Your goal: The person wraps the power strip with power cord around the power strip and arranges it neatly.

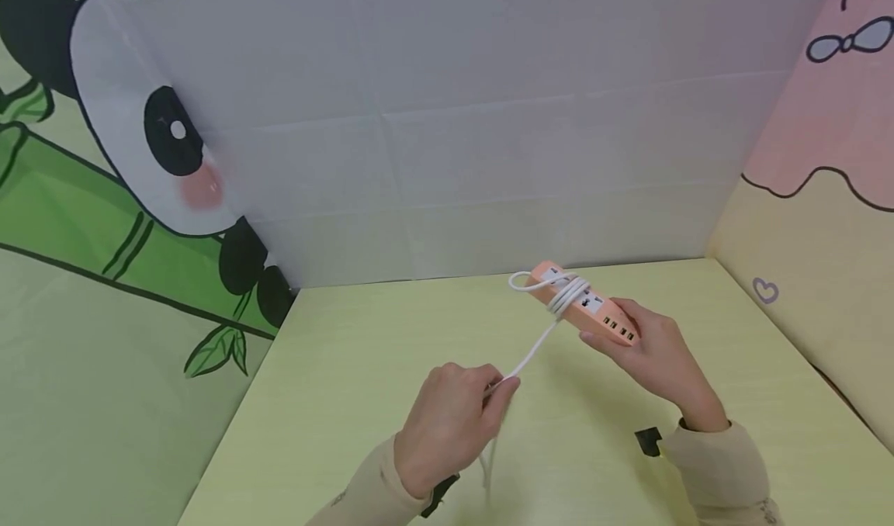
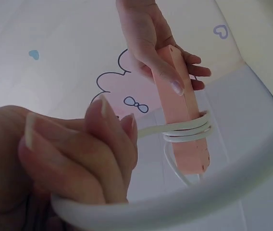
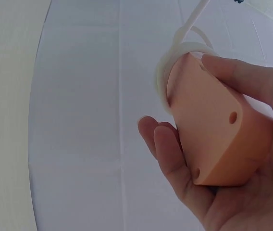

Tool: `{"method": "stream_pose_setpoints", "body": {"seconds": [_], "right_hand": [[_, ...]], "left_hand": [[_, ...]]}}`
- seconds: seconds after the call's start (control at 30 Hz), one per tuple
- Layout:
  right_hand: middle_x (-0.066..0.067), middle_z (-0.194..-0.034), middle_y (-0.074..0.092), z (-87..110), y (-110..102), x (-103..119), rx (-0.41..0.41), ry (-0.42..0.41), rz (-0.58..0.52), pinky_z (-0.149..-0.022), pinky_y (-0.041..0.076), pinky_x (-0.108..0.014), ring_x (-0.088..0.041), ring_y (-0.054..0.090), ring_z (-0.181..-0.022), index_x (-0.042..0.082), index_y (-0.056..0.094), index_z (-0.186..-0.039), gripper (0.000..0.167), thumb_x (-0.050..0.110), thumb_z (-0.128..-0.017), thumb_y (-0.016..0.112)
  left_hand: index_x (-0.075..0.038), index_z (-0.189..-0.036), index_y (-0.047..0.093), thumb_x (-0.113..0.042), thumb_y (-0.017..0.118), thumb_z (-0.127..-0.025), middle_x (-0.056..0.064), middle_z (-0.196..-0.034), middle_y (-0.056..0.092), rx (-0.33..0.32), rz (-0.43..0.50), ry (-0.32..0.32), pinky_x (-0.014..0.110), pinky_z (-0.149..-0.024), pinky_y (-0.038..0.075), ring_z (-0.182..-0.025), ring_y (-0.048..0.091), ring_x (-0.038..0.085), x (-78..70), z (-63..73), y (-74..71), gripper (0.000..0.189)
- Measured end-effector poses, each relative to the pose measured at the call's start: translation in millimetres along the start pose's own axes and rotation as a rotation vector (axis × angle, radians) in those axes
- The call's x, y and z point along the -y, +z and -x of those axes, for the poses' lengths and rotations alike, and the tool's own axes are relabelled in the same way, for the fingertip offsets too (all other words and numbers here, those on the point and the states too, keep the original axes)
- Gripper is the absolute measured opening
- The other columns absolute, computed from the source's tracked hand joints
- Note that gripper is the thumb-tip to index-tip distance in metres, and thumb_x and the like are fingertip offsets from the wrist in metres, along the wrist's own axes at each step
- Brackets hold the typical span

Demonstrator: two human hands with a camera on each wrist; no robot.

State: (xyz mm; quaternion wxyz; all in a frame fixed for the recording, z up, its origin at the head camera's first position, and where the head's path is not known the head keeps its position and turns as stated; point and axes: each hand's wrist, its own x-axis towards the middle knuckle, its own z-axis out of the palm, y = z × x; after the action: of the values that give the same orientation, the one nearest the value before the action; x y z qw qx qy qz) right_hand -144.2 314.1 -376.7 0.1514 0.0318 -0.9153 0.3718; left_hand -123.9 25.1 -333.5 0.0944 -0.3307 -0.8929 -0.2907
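Strip [image 1: 590, 306], head view: tilted above the far right of the surface [image 1: 363, 340]; the right hand [image 1: 660, 355] grips its near end.
Cord [image 1: 534, 350], head view: runs near and left; the left hand [image 1: 454, 417] pinches it.
Coils [image 2: 188, 131], left wrist view: wrap the strip; even tension should keep turns snug.
Grip, right wrist view: thumb tip just beside the cord; better clear of it.
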Motion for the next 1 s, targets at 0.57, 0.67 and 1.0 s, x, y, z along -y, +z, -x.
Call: {"method": "stream_pose_setpoints", "body": {"seconds": [0.57,0.67,1.0], "right_hand": [[-0.005,-0.084,0.063,-1.9,1,-1,0.012,0.024,0.006,-0.058,0.044,-0.027,-0.019,0.053,-0.069,0.01,0.061,-0.129,0.056,0.046,-0.089,0.076],[-0.005,-0.083,0.062,-1.4,1,-1,0.033,0.025,0.014,-0.058,0.044,-0.027,-0.018,0.052,-0.068,0.009,0.061,-0.128,0.057,0.047,-0.089,0.076],[-0.005,-0.087,0.064,-0.3,-5,-3,0.082,0.023,0.032,-0.059,0.044,-0.026,-0.016,0.053,-0.067,0.006,0.059,-0.133,0.063,0.048,-0.089,0.076]], "left_hand": [[-0.017,-0.067,0.066,-0.023,0.072,-0.095,-0.014,-0.05,0.04,-0.155,0.128,0.13,0.008,-0.046,0.025,-0.046,0.027,-0.011,5.2,-2.2,-13.2,0.029],[-0.016,-0.068,0.065,-0.021,0.072,-0.095,-0.012,-0.051,0.04,-0.167,0.133,0.207,0.008,-0.047,0.025,-0.048,0.028,-0.01,7.4,-6.6,-16.5,0.029],[-0.014,-0.078,0.068,-0.019,0.071,-0.096,-0.01,-0.057,0.042,-0.079,0.216,0.333,0.009,-0.05,0.028,-0.052,0.03,-0.008,7.1,-22.4,-35.7,0.019]]}}
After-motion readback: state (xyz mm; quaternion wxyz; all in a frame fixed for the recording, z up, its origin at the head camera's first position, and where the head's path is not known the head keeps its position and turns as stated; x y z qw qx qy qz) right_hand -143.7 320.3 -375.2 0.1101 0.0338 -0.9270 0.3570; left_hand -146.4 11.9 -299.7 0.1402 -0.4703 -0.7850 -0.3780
